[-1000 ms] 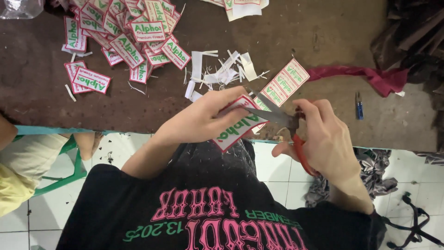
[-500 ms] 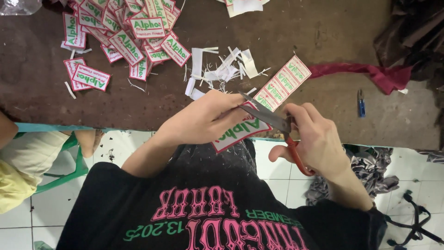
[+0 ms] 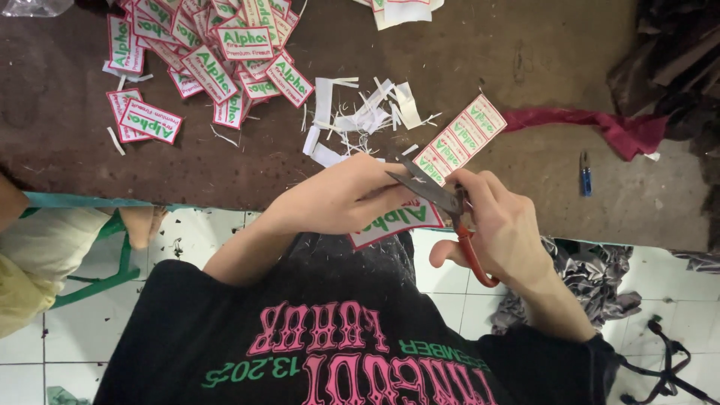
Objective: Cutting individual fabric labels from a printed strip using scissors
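My left hand grips a white label with a red border and green print at the near edge of the brown table. My right hand holds red-handled scissors, blades parted and pointing up-left across the label's top edge. A strip of several joined labels lies on the table just beyond the scissor tips. Part of the held label is hidden under my left fingers.
A heap of cut labels lies at the far left, white paper trimmings in the middle. A red cloth strip and a small blue snipper are at the right. Another person's arm shows at the left edge.
The scissors have swung from lying across the label to pointing up-left with the blades parted. My left hand has shifted the label slightly; both hands stay at the table's edge.
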